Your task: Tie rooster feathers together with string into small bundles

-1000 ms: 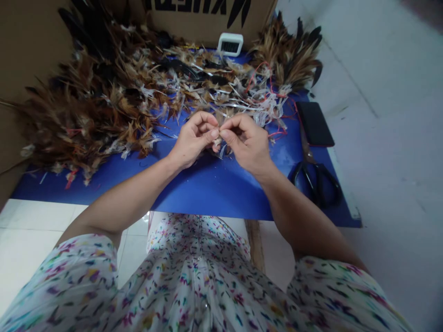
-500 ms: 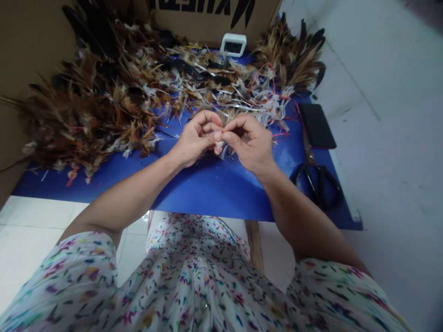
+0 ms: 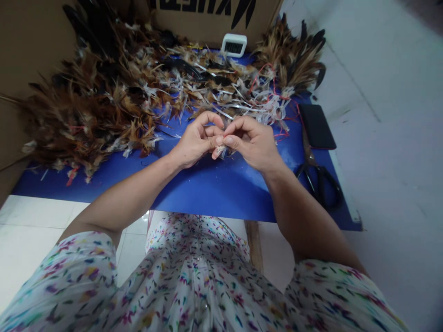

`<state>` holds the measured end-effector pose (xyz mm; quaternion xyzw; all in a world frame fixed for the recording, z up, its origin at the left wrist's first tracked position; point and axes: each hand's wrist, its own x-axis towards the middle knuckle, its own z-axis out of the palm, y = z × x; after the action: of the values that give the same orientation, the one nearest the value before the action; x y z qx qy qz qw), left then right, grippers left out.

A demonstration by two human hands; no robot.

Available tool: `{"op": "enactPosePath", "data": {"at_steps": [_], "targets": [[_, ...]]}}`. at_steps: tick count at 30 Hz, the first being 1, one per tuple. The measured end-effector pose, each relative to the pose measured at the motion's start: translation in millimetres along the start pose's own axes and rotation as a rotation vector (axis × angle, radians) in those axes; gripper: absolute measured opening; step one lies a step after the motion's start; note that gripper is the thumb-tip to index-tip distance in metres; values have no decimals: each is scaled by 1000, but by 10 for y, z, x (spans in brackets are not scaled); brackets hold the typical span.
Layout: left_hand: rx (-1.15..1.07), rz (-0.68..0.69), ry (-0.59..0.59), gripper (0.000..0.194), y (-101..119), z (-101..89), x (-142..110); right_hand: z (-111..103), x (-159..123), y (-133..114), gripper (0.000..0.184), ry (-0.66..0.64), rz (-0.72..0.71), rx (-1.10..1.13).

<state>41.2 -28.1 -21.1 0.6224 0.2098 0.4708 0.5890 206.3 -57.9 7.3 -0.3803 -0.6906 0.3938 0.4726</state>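
Note:
My left hand (image 3: 197,142) and my right hand (image 3: 255,142) meet over the blue tabletop (image 3: 211,193), thumbs and fingertips pinched close together. Between them is a small feather bundle (image 3: 222,151), its pale quill ends poking out below the thumbs. A speck of red, perhaps string, shows at the fingertips. Most of the bundle is hidden by my fingers. Just beyond my hands lie loose feathers tied with white ribbon strips (image 3: 273,108) and red string (image 3: 282,134).
Brown feather heaps (image 3: 104,110) cover the left and back. Another feather bunch (image 3: 294,60) lies back right, near a white digital clock (image 3: 234,45). A black phone (image 3: 316,125) and black-handled scissors (image 3: 320,182) rest at the right edge. Cardboard (image 3: 207,27) stands behind.
My right hand has shifted slightly to the right, and its thumb is a little lower. A bit of red now shows between the fingertips. My left hand has barely moved.

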Motion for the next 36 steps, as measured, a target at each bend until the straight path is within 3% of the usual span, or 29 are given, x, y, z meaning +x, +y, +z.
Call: {"op": "enactPosePath", "data": {"at_steps": [15,24,36], "targets": [[27,60,70,46,-31,21,10,16,-1,18,53,-28,14,61],[42,83,115,42,-48,10,13,25,3,89,49,4,47,169],[79,52,143,42,-33,15,21,8,12,144,45,84,74,148]]}}
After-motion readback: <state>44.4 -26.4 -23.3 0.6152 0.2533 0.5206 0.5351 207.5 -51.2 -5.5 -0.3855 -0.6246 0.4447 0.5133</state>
